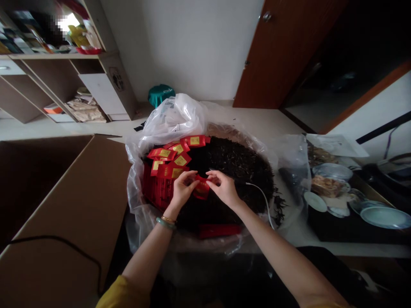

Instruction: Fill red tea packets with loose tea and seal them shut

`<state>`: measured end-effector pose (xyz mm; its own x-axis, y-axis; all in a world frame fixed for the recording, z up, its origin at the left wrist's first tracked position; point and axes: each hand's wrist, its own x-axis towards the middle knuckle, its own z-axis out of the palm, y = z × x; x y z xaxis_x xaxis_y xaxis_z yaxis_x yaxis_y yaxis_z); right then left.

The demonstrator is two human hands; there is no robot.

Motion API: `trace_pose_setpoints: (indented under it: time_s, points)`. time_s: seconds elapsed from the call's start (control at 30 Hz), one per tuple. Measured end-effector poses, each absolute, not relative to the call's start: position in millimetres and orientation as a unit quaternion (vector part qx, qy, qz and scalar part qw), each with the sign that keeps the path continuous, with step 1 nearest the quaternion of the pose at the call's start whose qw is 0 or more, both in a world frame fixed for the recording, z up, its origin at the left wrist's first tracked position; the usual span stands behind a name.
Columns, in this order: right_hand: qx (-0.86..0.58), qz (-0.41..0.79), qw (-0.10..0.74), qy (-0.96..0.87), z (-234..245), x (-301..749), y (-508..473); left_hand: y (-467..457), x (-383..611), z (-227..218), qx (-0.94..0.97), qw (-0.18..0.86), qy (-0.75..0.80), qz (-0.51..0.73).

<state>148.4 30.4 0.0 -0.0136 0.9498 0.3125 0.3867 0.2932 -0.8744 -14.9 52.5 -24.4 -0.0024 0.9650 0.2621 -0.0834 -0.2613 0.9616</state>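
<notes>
Both hands pinch the top edge of one small red packet (201, 191) over a wide, plastic-lined container of dark loose leaves (240, 160) that look like tea. My left hand (184, 186) grips the packet's left corner, with a green bangle and a gold one on that wrist. At its right corner, my right hand (221, 185) has thumb and finger closed. Several red packets with yellow labels (181, 160) lie in a loose pile just beyond my left hand. Below them sits a tight row of red packets (157, 190). Another red piece (220, 231) lies at the near rim.
Clear plastic sheeting (136, 222) bunches around the container. An open cardboard box (73, 214) stands at left. A white cable (265, 196) runs over the leaves on the right. Dishes (385, 215) sit on a dark surface at far right. A teal bag (160, 95) rests by the wall.
</notes>
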Motion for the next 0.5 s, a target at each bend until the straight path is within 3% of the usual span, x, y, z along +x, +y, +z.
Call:
trace_pose_setpoints:
  time_s: [0.5]
  points:
    - [-0.515, 0.323, 0.499, -0.618, 3.3, 147.2, 27.4, 50.1, -16.5, -15.4, 0.547, 0.493, 0.42, 0.531]
